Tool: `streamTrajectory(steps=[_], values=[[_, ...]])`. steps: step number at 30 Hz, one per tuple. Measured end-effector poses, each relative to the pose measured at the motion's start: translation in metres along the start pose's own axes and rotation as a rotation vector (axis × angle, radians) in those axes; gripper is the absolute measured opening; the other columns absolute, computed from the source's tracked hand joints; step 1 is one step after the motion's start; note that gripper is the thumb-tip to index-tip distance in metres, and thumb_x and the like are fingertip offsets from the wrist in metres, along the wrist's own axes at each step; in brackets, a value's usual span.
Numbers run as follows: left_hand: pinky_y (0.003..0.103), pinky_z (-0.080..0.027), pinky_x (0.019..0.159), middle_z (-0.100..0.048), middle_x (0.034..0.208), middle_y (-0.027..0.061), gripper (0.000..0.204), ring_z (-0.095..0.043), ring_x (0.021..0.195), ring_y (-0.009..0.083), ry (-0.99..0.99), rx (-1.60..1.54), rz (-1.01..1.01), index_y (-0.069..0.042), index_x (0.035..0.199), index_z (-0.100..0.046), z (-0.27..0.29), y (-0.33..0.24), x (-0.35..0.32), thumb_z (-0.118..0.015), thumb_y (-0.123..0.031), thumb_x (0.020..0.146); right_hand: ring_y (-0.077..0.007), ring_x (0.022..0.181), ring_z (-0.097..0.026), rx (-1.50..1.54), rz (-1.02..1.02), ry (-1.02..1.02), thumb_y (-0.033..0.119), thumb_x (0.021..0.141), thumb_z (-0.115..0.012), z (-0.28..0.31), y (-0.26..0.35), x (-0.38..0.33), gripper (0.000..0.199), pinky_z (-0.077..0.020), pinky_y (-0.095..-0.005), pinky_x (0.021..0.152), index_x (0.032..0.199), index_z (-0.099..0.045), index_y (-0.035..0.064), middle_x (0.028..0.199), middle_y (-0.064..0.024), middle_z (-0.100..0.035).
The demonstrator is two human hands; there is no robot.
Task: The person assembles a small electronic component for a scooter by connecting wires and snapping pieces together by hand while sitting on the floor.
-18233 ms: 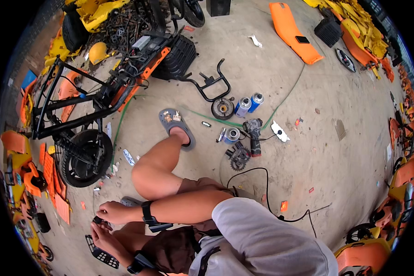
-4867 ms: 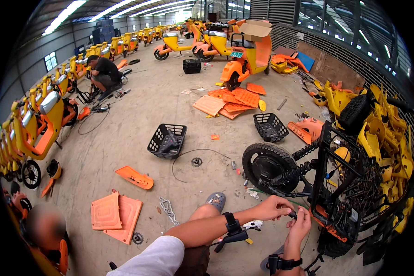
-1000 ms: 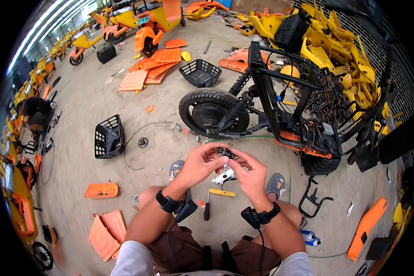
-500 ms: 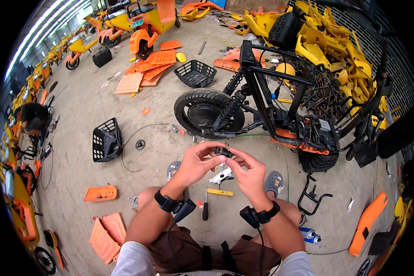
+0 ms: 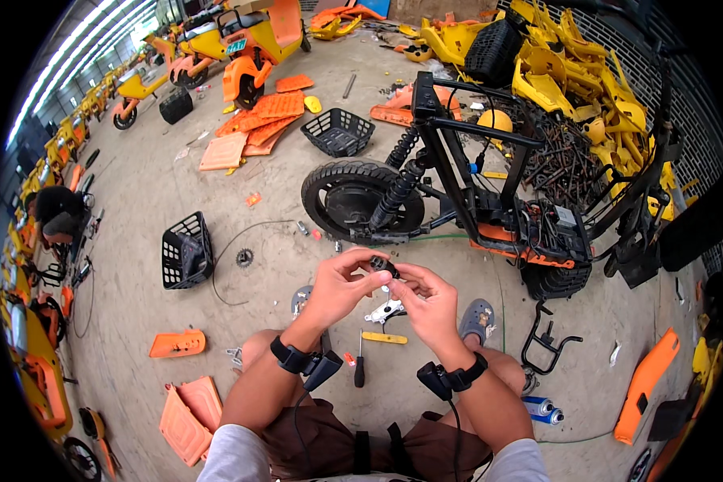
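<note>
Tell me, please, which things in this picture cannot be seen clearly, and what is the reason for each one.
- Small black part, head view: held between both hands, too small and covered by fingers to tell its kind.
- Left hand and right hand: fingertips overlap, so the exact grip is unclear.
- White piece on the floor: partly hidden behind the right hand.
- Spray cans: partly hidden behind the right forearm.
- Stripped scooter frame: its front end is lost in the dark rim.
</note>
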State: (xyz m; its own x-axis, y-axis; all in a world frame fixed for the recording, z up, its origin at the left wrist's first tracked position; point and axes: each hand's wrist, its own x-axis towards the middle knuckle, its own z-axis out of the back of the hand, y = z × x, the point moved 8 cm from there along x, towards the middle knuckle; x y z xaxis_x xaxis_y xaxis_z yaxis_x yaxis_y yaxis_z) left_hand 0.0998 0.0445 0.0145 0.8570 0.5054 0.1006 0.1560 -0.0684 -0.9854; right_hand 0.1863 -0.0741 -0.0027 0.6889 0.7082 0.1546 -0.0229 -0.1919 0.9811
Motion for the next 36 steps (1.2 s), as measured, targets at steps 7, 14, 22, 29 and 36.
streamTrajectory(steps=[7, 14, 22, 29, 36], values=[[0.022, -0.051, 0.063, -0.060, 0.102, 0.0056, 0.028, -0.058, 0.084, 0.0091, 0.005, 0.024, 0.019, 0.001, 0.106, -0.066, -0.002, 0.007, 0.001, -0.073, -0.009, 0.081, -0.0118, 0.082, -0.064, 0.112, -0.077, 0.017, 0.002, 0.087, -0.064, -0.002, 0.000, -0.001, 0.029, -0.0533, -0.0244, 0.065, 0.116, -0.058, -0.0021, 0.105, -0.0128, -0.066], [0.022, -0.051, 0.067, -0.060, 0.103, 0.0050, 0.026, -0.059, 0.085, 0.0096, 0.060, 0.016, 0.021, 0.001, 0.106, -0.067, 0.000, 0.007, 0.001, -0.072, -0.009, 0.082, -0.0103, 0.075, -0.063, 0.187, -0.126, 0.040, 0.000, 0.087, -0.063, -0.005, -0.010, -0.001, 0.030, -0.0509, -0.0226, 0.061, 0.116, -0.057, -0.0026, 0.100, -0.0115, -0.068], [0.028, -0.051, 0.083, -0.064, 0.104, 0.0066, 0.027, -0.060, 0.093, 0.0131, 0.121, -0.095, 0.036, 0.003, 0.110, -0.064, -0.002, 0.005, -0.002, -0.068, -0.007, 0.085, -0.0103, 0.063, -0.061, 0.309, -0.209, 0.141, 0.008, 0.088, -0.065, -0.015, -0.016, 0.000, 0.044, -0.0461, -0.0208, 0.055, 0.128, -0.048, -0.0003, 0.090, -0.0093, -0.068], [0.027, -0.051, 0.076, -0.066, 0.105, 0.0083, 0.031, -0.062, 0.087, 0.0126, 0.015, -0.073, 0.097, 0.003, 0.112, -0.062, 0.005, 0.021, -0.002, -0.070, -0.009, 0.084, -0.0107, 0.063, -0.062, 0.181, -0.251, 0.200, 0.012, 0.093, -0.059, -0.019, -0.014, 0.001, 0.043, -0.0456, -0.0211, 0.055, 0.132, -0.044, 0.0000, 0.086, -0.0073, -0.068], [0.023, -0.048, 0.062, -0.064, 0.093, 0.0058, 0.034, -0.060, 0.075, 0.0121, -0.047, 0.549, -0.220, -0.006, 0.105, -0.068, 0.012, -0.012, -0.010, -0.079, -0.010, 0.073, -0.0089, 0.070, -0.061, 0.110, -0.228, 0.171, 0.021, 0.094, -0.058, -0.005, -0.020, 0.005, 0.030, -0.0463, -0.0204, 0.057, 0.114, -0.061, -0.0023, 0.088, -0.0068, -0.067]])
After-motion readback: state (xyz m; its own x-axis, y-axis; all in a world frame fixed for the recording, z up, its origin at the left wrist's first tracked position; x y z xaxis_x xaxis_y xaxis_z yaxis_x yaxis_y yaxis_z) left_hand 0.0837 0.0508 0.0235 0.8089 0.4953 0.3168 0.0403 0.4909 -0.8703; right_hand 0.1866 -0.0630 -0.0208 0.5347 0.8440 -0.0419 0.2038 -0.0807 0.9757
